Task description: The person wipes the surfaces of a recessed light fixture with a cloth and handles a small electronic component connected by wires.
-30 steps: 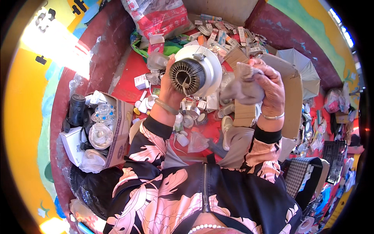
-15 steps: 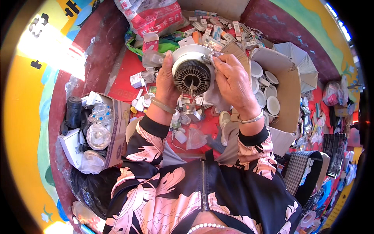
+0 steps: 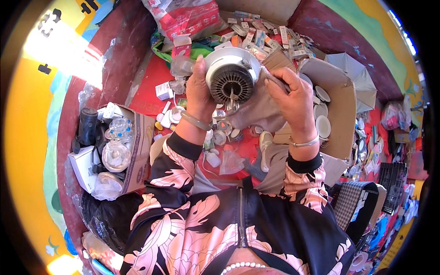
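I hold a round white lamp fitting with a dark finned core facing me, raised in front of my chest. My left hand grips its left rim. A grey cloth is bunched in my right hand, which presses it against the fitting's right side. Both wrists carry thin bangles. The cloth hangs down below the fitting and hides part of its rim.
A cardboard box of clear glass parts and a black item stands at my left. A larger open carton with white round fittings is at my right. Small packets and boxes litter the red floor ahead. A grey shoe shows below my hands.
The cloth hand came in from the right, where it was held apart, onto the fitting's right side. The fitting has turned its finned core more squarely toward me.
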Demonstrator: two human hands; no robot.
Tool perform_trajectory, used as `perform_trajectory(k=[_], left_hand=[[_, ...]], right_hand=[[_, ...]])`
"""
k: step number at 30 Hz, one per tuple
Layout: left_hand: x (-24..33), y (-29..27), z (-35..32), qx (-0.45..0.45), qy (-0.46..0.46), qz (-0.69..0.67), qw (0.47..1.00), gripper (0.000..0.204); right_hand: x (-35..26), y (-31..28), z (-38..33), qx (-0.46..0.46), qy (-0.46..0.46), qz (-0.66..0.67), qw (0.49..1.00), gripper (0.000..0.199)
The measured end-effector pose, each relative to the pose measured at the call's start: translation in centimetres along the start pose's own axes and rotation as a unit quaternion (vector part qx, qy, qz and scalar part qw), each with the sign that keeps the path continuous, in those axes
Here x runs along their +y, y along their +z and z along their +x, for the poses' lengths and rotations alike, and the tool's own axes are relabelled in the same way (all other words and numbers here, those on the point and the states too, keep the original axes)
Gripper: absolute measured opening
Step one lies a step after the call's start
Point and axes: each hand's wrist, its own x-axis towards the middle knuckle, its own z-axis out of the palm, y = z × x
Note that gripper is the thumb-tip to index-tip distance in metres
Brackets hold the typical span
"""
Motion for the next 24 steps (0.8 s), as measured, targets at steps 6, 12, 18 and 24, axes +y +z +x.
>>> perform_trajectory(k=[6,12,18,24], left_hand=[[0.0,0.3,0.0,0.028,0.015,0.031,0.999,0.048],[-0.1,1.2,-0.6,0.079,0.069,0.148,0.983,0.044],[-0.4,1.1,-1.0,0.101,0.112,0.231,0.961,0.046],[-0.3,1.2,-1.1,0.089,0.138,0.276,0.947,0.047]], right_hand=[[0.5,0.9,-0.1,0.017,-0.150,-0.212,0.966,0.011],[1.2,1.2,-0.2,0.034,-0.094,-0.180,0.979,0.008],[0.8,1.0,-0.1,0.022,0.058,-0.076,0.995,0.011],[1.6,1.3,-0.2,0.046,0.050,-0.065,0.996,0.010]])
